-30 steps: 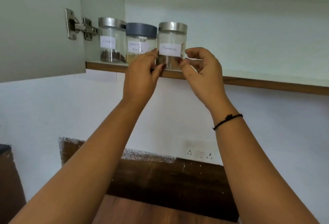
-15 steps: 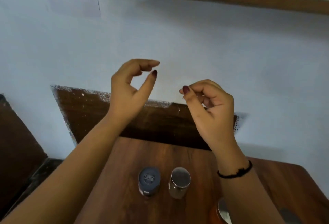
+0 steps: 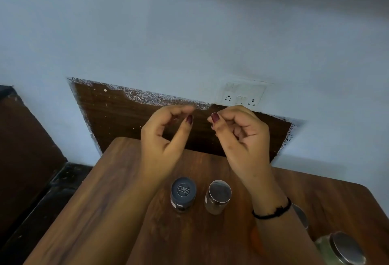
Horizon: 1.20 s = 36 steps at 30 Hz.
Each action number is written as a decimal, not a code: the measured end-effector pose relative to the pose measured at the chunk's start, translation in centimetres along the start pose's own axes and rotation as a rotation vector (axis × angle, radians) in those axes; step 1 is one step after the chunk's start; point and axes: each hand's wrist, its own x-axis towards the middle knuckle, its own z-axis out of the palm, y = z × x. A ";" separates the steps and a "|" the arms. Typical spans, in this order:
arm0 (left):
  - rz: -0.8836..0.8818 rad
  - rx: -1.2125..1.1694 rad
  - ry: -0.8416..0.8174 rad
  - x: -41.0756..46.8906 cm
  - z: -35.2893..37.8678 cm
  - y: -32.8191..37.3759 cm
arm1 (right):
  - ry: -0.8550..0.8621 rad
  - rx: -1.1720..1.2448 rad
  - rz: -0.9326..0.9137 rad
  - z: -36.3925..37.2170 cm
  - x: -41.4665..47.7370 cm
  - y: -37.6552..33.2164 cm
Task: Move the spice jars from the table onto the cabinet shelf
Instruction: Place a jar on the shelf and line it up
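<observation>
Two spice jars stand side by side on the wooden table (image 3: 117, 191): one with a dark grey lid (image 3: 182, 194) on the left, one with a silver lid (image 3: 217, 196) on the right. A third silver lid (image 3: 301, 215) peeks out behind my right forearm, and a larger silver-lidded jar (image 3: 342, 250) sits at the bottom right. My left hand (image 3: 163, 141) and my right hand (image 3: 242, 138) hover above the table, fingers loosely curled, holding nothing. The cabinet shelf is out of view.
A white wall rises behind the table, with a dark brown unpainted patch (image 3: 117, 113) and a white socket plate (image 3: 242, 96). Dark wooden furniture (image 3: 23, 144) stands at the left, beside the table's edge.
Both hands let go of the jar on the shelf and came down. The view dropped from the cabinet to the table, and the hands now hang lower above the jars.
</observation>
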 end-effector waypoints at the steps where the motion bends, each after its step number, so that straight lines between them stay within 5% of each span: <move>1: -0.026 0.006 0.001 -0.3 -0.2 -0.3 | -0.002 0.003 0.009 0.2 -0.2 0.2; 23: -0.474 0.127 -0.204 -9.0 -2.0 -9.9 | -0.113 -0.042 0.206 2.5 -6.6 7.5; 36: -0.630 0.281 -0.331 -14.2 -1.7 -16.3 | -0.334 -0.276 0.567 4.2 -13.5 13.4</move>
